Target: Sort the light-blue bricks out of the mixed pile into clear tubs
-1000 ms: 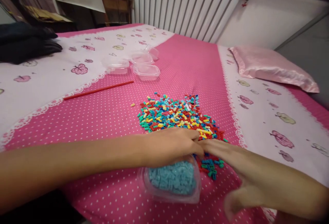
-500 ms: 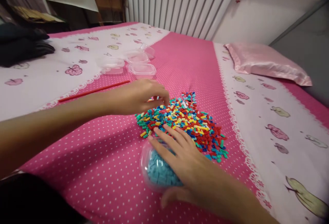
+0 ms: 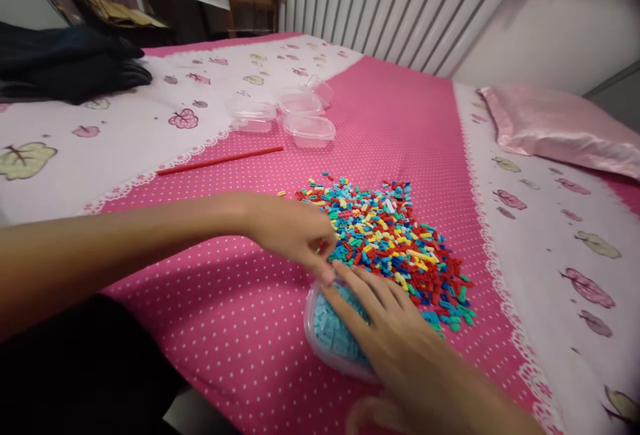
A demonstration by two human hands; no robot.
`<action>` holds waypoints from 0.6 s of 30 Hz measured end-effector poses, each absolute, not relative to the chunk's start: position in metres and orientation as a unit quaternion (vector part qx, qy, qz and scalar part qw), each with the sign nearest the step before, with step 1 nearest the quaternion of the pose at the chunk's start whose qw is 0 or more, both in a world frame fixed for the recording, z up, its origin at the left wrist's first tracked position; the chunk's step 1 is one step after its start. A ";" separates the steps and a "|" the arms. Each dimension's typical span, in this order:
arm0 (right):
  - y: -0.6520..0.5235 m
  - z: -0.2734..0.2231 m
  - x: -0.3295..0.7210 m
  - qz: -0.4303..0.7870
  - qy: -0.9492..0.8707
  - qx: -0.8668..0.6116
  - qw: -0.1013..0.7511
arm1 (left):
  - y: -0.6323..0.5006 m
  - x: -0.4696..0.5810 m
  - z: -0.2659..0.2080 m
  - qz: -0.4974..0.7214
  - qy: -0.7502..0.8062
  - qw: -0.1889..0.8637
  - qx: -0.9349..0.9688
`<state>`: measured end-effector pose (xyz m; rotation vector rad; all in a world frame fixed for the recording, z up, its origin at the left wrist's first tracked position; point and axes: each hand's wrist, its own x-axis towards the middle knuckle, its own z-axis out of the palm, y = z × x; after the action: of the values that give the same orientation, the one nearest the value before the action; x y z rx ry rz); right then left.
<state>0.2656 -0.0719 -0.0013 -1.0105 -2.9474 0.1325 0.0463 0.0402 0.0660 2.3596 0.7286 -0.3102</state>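
Observation:
A clear plastic container [image 3: 320, 348] of light-blue building bricks [image 3: 333, 330] sits on the pink dotted bedspread. My right hand [image 3: 400, 335] lies over its right side, fingers stretched out and thumb apart. Just left of those fingertips, my left hand [image 3: 295, 232] has curled fingers, with its thumb by the container's far rim. Whatever is between the left fingers is hidden. Beyond both hands spreads a pile of small mixed-colour bricks [image 3: 400, 242], red, yellow, blue, green and white. I cannot tell whether a lid covers the container.
Several clear plastic containers [image 3: 310, 130] stand farther back on the bed. A thin red stick [image 3: 220, 160] lies left of the pile. Dark clothing [image 3: 75, 65] is at the far left, a pink pillow [image 3: 560, 125] at the right, and a white radiator [image 3: 380, 12] behind.
My left hand has come back from above the brick pile to the container's far rim. My right hand stays over the container. The view has shifted left.

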 end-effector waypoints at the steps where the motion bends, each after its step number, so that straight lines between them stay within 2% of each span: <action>1: -0.073 -0.002 0.265 0.034 -0.945 -0.325 0.008 | 0.036 0.047 0.067 -0.177 0.275 0.356 0.875; 4: -0.075 -0.003 0.264 0.016 -0.942 -0.336 -0.003 | 0.029 0.046 0.061 -0.241 0.252 0.457 0.818; 10: -0.078 -0.005 0.261 0.032 -0.941 -0.337 -0.025 | 0.027 0.044 0.021 -0.201 0.306 0.649 0.667; 14: -0.078 -0.008 0.267 0.068 -0.938 -0.339 -0.018 | 0.020 0.046 0.004 -0.213 0.320 0.712 0.588; 18: -0.073 -0.008 0.272 0.129 -0.930 -0.344 -0.011 | 0.015 0.047 -0.002 -0.196 0.314 0.723 0.584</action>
<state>0.2721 -0.0732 -0.0083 -1.0880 -2.9422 0.4093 0.0471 0.0152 -0.0020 1.2888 0.6933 -0.4329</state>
